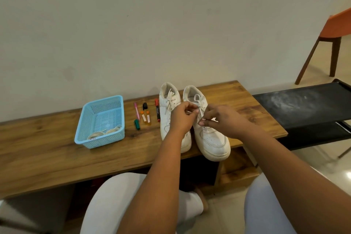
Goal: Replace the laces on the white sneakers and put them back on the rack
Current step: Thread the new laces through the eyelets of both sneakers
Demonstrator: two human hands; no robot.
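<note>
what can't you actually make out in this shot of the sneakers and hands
- Head view: the left hand and right hand hide the right sneaker's lower eyelets.
- The left forearm covers the left sneaker's toe.
- Writing on the markers: too small.
- The basket wall part-hides the coiled laces.

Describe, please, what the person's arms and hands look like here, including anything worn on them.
Both forearms are bare up to the frame edge, with no sleeves visible. The left hand and right hand carry no gloves, and no rings, watch or bracelets can be seen. Fingernails look short and unpainted. Below them, the legs wear pale trousers.
</note>
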